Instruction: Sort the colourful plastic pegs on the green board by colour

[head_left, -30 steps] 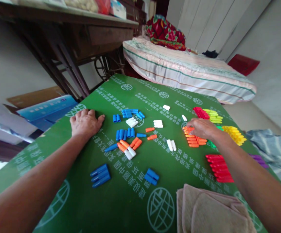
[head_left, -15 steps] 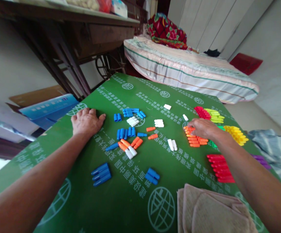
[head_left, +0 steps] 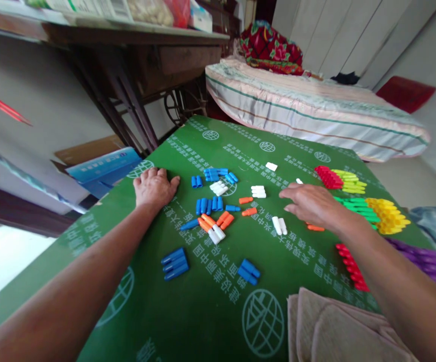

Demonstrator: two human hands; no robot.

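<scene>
My left hand (head_left: 154,188) lies palm down on the green board, fingers spread, to the left of the blue plastic pieces (head_left: 208,205), which look like small pen caps. My right hand (head_left: 310,203) hovers or rests over the board with thumb and forefinger apart, and nothing shows between them. Beneath it, orange pieces (head_left: 315,228) are mostly hidden. Close to its fingertips are a white pair (head_left: 279,225), a white group (head_left: 258,191) and two loose orange pieces (head_left: 245,200). An orange-and-white cluster (head_left: 212,229) lies nearer to me.
On the right sit groups of red (head_left: 328,177), lime (head_left: 349,181), green (head_left: 359,208), yellow (head_left: 387,216) and purple pieces (head_left: 421,259). A folded beige cloth (head_left: 327,327) covers the near right of the board (head_left: 206,311). Beyond are a bed (head_left: 308,113) and a wooden table (head_left: 135,37).
My right hand has moved left off the orange group on the right, and its fingers have parted. My left hand stays in place on the board. The view has turned slightly left.
</scene>
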